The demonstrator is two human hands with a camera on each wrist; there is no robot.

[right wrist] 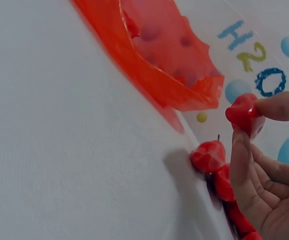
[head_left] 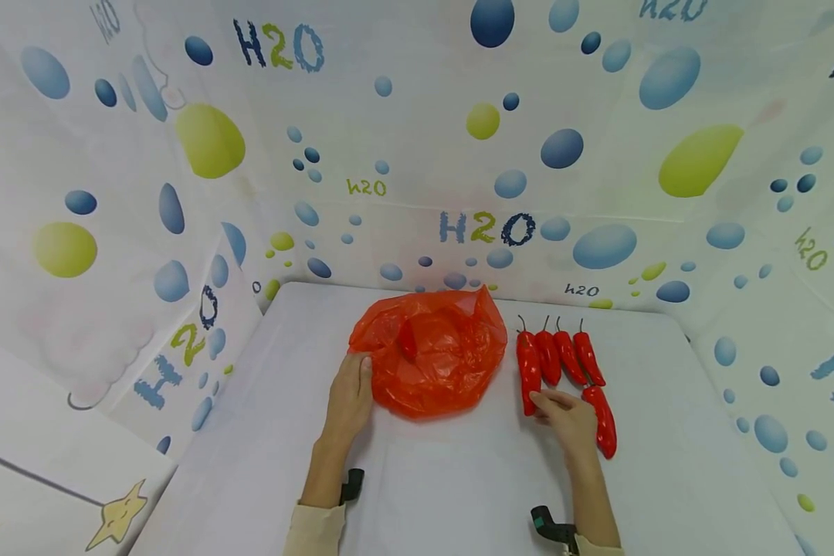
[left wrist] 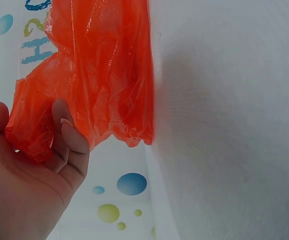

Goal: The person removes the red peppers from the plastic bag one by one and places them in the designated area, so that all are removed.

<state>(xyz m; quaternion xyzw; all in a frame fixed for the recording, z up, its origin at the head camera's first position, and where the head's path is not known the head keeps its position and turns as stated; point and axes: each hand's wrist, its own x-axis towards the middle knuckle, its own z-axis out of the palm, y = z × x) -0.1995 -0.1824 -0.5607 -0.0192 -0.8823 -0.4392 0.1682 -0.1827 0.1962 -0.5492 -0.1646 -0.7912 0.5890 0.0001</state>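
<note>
My right hand [head_left: 566, 418] pinches the lower end of a long red chili pepper [head_left: 527, 359] between thumb and fingertips. In the right wrist view the pinched pepper [right wrist: 244, 114] is raised above the others, its blunt end towards the camera. Beside it on the table lie more red peppers [head_left: 566, 355] in a row, stems pointing away, and one pepper [head_left: 603, 425] lies nearer, right of the hand. My left hand [head_left: 350, 394] grips the left edge of an orange-red plastic bag [head_left: 431, 398], thumb and fingers around the bunched film [left wrist: 32, 132]. Inside the open bag a red pepper [head_left: 408, 340] shows.
A white table [head_left: 445, 486] carries everything. Behind it and along both sides hangs a white curtain [head_left: 424, 185] printed with blue and green drops. Small dark wrist cameras [head_left: 351, 485] are strapped to both forearms.
</note>
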